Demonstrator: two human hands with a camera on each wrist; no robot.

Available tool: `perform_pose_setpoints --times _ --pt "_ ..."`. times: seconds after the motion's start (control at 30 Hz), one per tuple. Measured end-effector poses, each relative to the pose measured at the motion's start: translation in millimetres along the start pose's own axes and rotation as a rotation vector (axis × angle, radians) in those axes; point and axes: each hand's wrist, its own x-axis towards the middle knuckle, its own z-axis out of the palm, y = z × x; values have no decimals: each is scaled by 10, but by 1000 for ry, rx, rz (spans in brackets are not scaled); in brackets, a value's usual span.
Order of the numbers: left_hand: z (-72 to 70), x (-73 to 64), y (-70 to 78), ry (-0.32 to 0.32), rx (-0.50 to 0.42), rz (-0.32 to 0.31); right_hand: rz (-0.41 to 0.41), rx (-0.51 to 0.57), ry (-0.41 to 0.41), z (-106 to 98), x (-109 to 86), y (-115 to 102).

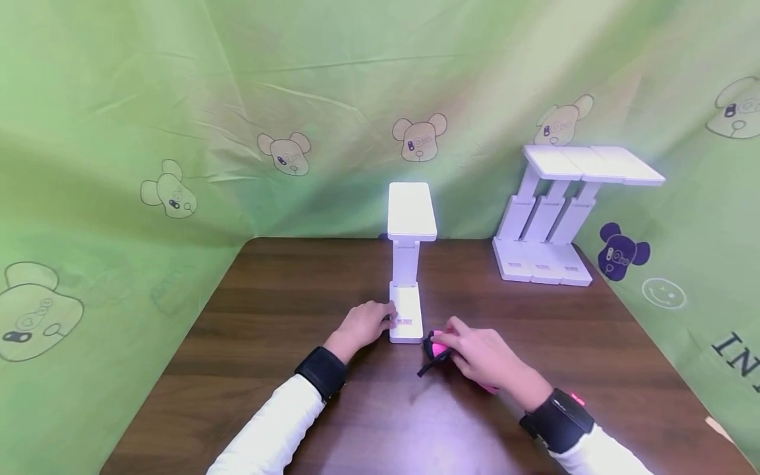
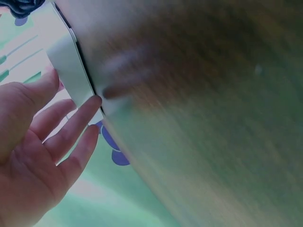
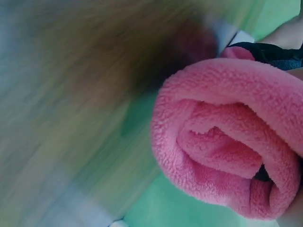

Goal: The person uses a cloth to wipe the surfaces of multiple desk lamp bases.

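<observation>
A white desk lamp (image 1: 411, 210) stands upright at the middle of the table, its panel pointing forward. My left hand (image 1: 363, 323) touches the left side of the lamp's base (image 1: 408, 332). In the left wrist view, fairly straight fingers (image 2: 78, 124) lie along the base's edge, the thumb near its upper face. Just right of the base, my right hand (image 1: 483, 353) grips a rolled pink fleece cloth (image 3: 222, 80) with a black strap (image 1: 435, 363) at its end. Its coiled layers fill much of the right wrist view; most of the right fingers are hidden there.
Several similar white lamps (image 1: 543, 262) stand side by side at the table's back right corner. The dark wooden table (image 1: 285, 277) is bordered by a green curtain (image 1: 332, 79) printed with bear heads behind and at both sides.
</observation>
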Motion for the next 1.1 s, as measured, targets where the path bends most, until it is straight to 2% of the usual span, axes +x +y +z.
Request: perform_pose_setpoints --times 0.1,0.17,0.27,0.33,0.43,0.47,0.5,0.57,0.63,0.7,0.73,0.8,0.87,0.93,1.03,1.1 --pt "9 -19 12 15 13 1 49 29 21 -46 -69 34" --pt "17 -31 23 45 26 13 74 90 51 -68 -69 43" --pt "44 -45 41 145 43 35 94 308 126 -81 -3 20" --pt "48 -41 64 251 -20 44 101 493 188 -79 78 -25" --pt "-14 -36 141 377 -269 46 143 767 276 -64 223 -119" --pt "-49 -37 182 403 -376 51 171 835 299 -61 272 -154" --pt "-92 -42 228 404 -493 53 208 893 321 -59 318 -189" --pt "-169 -59 335 363 -748 44 292 983 356 -52 405 -252" --pt "-218 -80 448 295 -1018 33 370 1045 376 -46 484 -314" --pt "-229 -95 561 246 -1279 -8 436 1076 396 -26 561 -379" --pt "-226 -93 613 235 -1391 -30 467 1073 409 -12 600 -413" --pt "-212 -99 692 243 -1540 -70 518 1053 441 17 679 -461" --pt "-196 -99 729 273 -1597 -114 596 1004 476 36 747 -491" --pt "-184 -97 729 294 -1584 -151 681 932 519 34 787 -502" --pt "-165 -98 708 302 -1469 -198 733 885 539 13 804 -502" --pt "-150 -99 696 296 -1372 -230 688 887 528 2 798 -509"
